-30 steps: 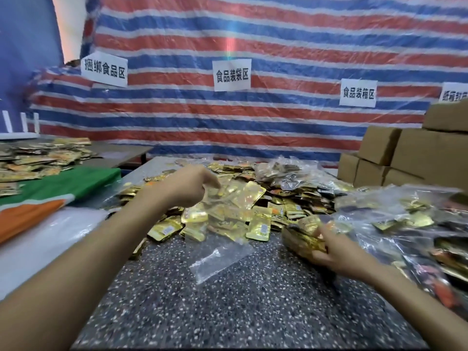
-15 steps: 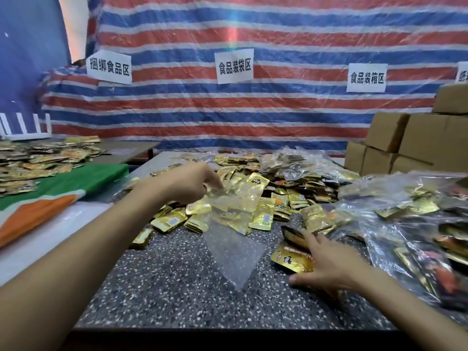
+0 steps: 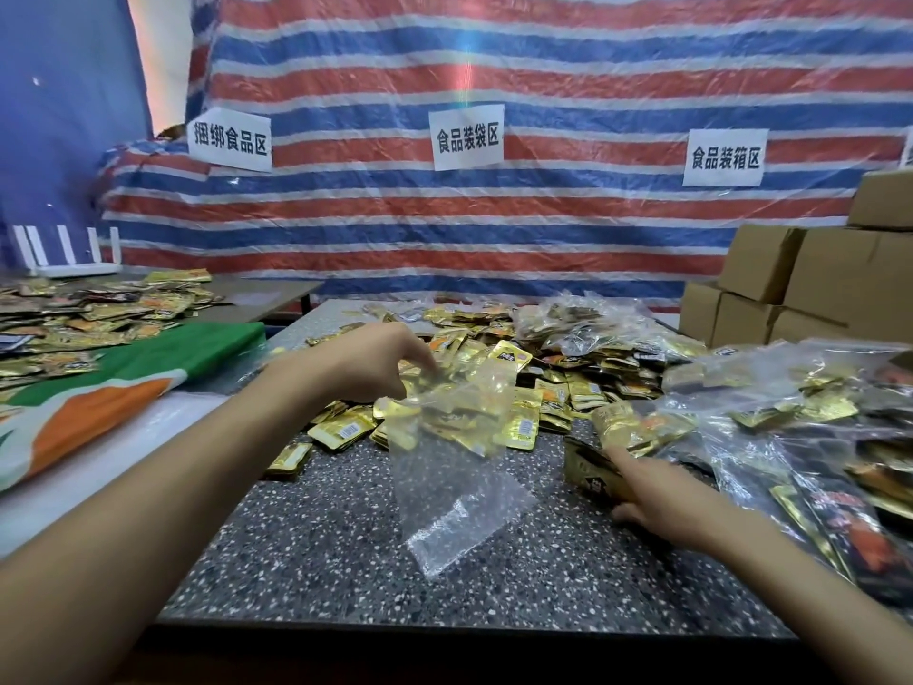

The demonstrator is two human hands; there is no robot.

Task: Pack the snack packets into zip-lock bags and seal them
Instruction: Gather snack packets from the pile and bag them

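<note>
I'm seeing the left hand (image 3: 371, 360) pinching the zip-lock bag (image 3: 447, 479) up top, right hand (image 3: 667, 501) gripping packets (image 3: 589, 469) right of the bag.

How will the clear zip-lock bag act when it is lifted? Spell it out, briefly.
Likely floppy: the zip-lock bag sags and creases below the left hand pinching its top. Probably very light: a fingertip pinch holds it up. It looks empty and thin, so it may drift or fold rather than hang open.

Striped red-and-blue tarp (image 3: 543, 229) behind the speckled tabletop (image 3: 346, 561), three paper signs (image 3: 467, 136) on it, cardboard boxes (image 3: 815, 274) stacked right.
</note>
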